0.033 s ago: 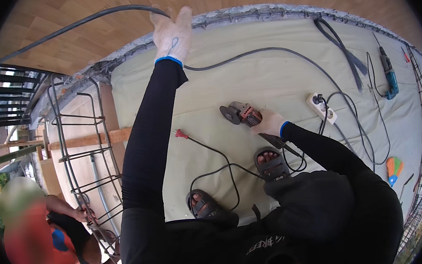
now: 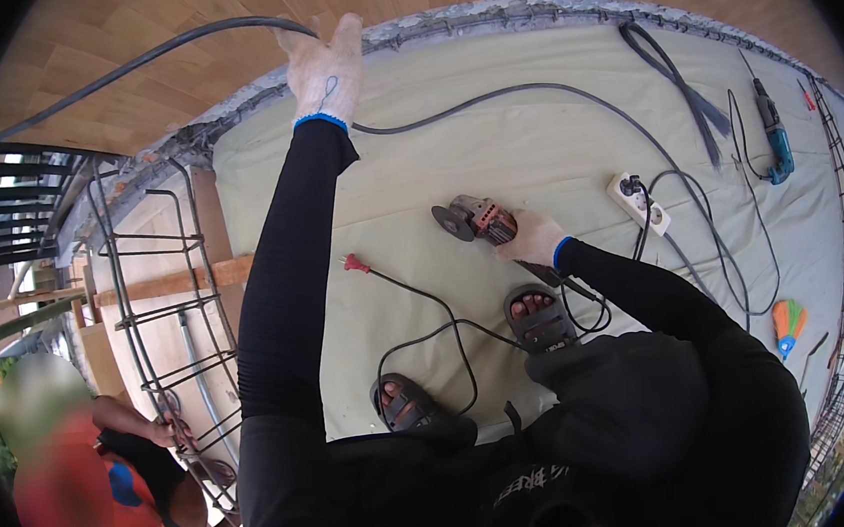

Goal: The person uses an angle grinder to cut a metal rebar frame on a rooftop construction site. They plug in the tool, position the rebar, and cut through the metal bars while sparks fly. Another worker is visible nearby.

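Note:
My left hand [image 2: 323, 76], in a pale knit glove with a blue cuff, reaches far forward to the concrete edge. Its fingers are closed around a thick dark cable [image 2: 153, 54], which runs off to the left and comes out again by the wrist; the grip is partly hidden. Below and to the right, my gloved right hand [image 2: 532, 240] grips an angle grinder [image 2: 479, 220] by its body, its disc pointing left above the pale sheet [image 2: 415, 179]. A red plug [image 2: 354, 263] on a black cord lies to the left of the grinder.
A white power strip [image 2: 640, 206] with a dark plug, a teal drill [image 2: 778, 147] and a wire bundle [image 2: 678, 90] lie at right. Steel rebar cages [image 2: 161, 316] stand at left, where another person [image 2: 99, 472] holds one. Cords loop around my sandals [image 2: 540, 321].
The whole view has shifted slightly. My left hand with the cable sits a little further left. My right hand keeps its grip on the angle grinder.

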Demonstrator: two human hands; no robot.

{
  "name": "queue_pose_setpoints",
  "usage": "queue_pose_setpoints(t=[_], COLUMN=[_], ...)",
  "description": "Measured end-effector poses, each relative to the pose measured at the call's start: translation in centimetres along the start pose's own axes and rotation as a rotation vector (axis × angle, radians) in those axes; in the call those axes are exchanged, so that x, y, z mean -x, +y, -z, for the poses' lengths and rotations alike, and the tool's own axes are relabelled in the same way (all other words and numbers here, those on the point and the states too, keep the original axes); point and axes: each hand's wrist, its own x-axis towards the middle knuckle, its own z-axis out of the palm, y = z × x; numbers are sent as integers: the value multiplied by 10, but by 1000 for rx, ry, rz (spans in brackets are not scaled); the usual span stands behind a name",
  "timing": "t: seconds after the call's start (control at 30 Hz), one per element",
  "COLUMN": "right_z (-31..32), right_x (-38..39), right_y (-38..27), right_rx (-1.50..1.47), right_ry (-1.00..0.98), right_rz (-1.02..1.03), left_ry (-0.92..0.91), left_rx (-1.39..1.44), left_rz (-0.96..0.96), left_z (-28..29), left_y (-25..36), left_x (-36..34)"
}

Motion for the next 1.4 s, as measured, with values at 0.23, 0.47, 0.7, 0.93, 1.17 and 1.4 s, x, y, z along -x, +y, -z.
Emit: queue_pose_setpoints(t=[0.23,0.47,0.7,0.93,1.17,1.4], right_z=[1,-10,-90,-162,65,169], right_x=[15,33,2,-66,120,260], right_y=[-29,-55,-187,-204,-95,78], right_rx=[53,153,2,-128,-593,-126], right_ry=[104,508,196,10,-149,701], right_rz=[-171,115,543,500,420,-457], left_ry=[-52,-159,-213,-172,-39,26], left_rx=[-84,64,153,245,252,138], left_rz=[-22,114,85,168,106,28], left_z=[21,82,90,83,69,57], left_y=[-76,-118,-105,-91,-149,-193], left_x=[-17,-20,4,23,-22,-40])
